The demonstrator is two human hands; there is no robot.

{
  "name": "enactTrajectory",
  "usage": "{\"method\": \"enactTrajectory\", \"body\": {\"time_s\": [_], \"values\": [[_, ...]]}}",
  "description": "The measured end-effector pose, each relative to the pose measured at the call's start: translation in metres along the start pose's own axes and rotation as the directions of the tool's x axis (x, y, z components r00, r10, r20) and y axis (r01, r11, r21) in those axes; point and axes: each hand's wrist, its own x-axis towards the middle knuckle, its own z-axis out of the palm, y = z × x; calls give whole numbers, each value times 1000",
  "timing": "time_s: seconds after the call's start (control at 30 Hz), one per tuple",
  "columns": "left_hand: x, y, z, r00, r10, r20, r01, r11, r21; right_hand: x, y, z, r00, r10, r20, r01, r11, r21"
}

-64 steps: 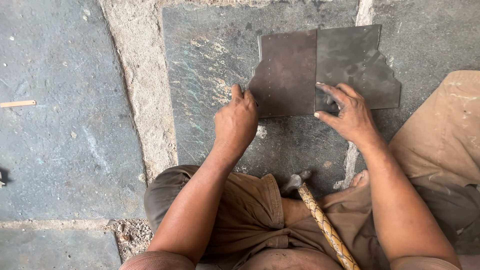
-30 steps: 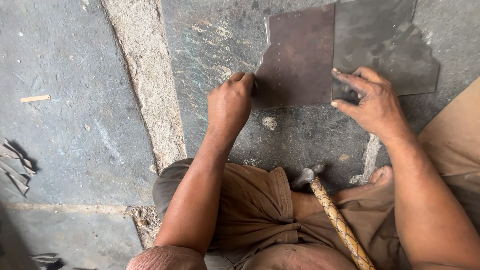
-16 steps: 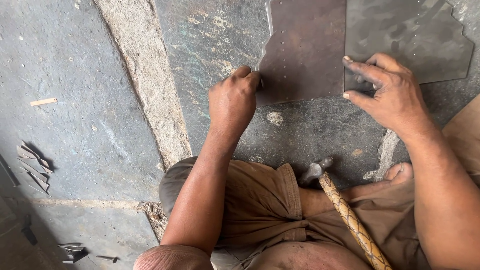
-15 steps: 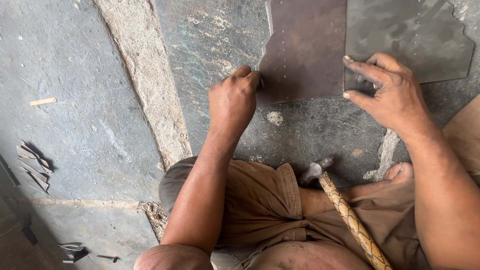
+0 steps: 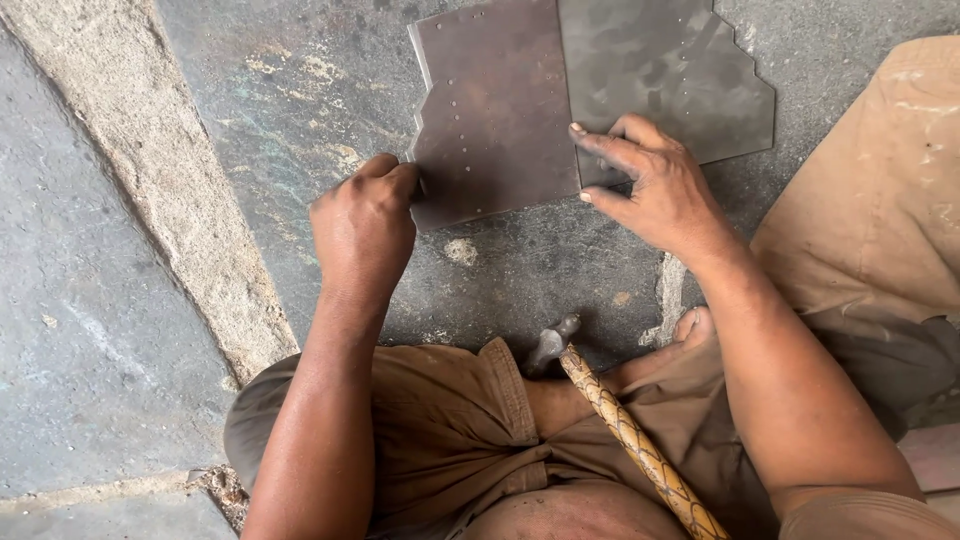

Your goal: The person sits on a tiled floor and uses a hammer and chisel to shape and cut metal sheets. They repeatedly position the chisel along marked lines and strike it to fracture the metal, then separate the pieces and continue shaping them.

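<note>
Brown sheet metal [image 5: 495,110] lies flat on the stone floor [image 5: 300,90] in front of me, dotted with rows of small punched marks, its left edge cut in steps. Just to its right sits a second sheet, a grey metal plate [image 5: 665,75], also stepped along its right edge; the two meet along a straight seam, and I cannot tell whether one overlaps the other.

My left hand [image 5: 365,225] is curled at the near left corner of the brown sheet, fingers closed narrow around that edge, thumb on top. My right hand [image 5: 655,190] lies spread across the seam, fingers [image 5: 600,145] wide and pressed flat, bearing on both sheets without gripping either.

Nearer to me, a hammer [image 5: 600,410] with a woven yellow handle rests across my lap, its dark head by my knee, touching neither hand. A pale band of mortar [image 5: 160,190] runs diagonally through the floor on the left. A tan cloth [image 5: 870,170] lies at the right, near the grey plate.
</note>
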Motion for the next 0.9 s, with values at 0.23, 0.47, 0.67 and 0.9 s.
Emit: {"method": "enactTrajectory", "body": {"time_s": [0.23, 0.47, 0.67, 0.9], "values": [[0, -1, 3, 1000, -2, 15, 2, 1000, 15, 0, 2, 1, 999, -24, -21, 24, 999, -22], [1, 1, -2, 1000, -11, 4, 11, 1000, -17, 0, 1, 2, 999, -33, -24, 32, 999, -24], [2, 3, -6, 999, -24, 23, 24, 999, -28, 0, 0, 0, 999, -40, -23, 40, 999, -14], [1, 3, -6, 1000, -19, 2, 19, 999, -37, -1, 2, 2, 996, -75, -39, 73, 996, -45]]}}
